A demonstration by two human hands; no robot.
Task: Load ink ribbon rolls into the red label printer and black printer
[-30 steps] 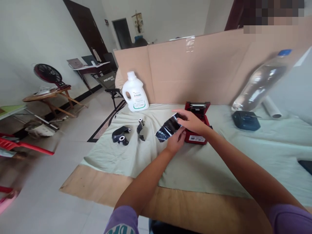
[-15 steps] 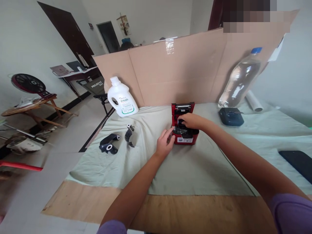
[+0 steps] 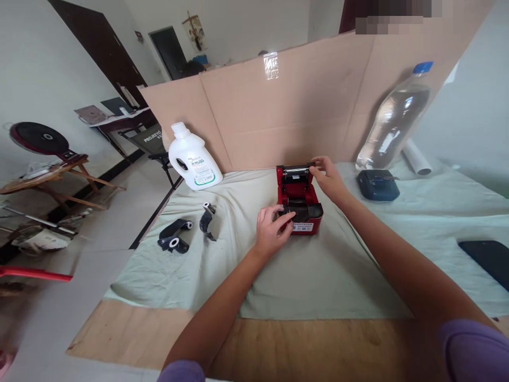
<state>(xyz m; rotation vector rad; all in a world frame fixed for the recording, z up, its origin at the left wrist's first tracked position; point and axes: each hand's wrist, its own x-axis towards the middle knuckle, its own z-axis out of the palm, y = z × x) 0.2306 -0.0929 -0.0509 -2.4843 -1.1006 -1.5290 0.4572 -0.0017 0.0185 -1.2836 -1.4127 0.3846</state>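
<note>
pinching the lid (image 3: pixel 295 183), right hand (image 3: pixel 328 179) hides its corner; left hand (image 3: pixel 271 229) partly hides red box (image 3: pixel 307 227), grip unclear.

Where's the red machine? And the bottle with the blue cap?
Red machine (image 3: pixel 297 191): head view, inside of its open lid.
Blue-capped bottle (image 3: pixel 396 119): head view, middle of its clear body.

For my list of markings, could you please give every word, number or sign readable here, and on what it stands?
"PROJEEYO": on the folding chair; smaller marks below it are unreadable.
White jug: printed label, too small and blurred.
Red printer: white front label, too small to read.
</note>
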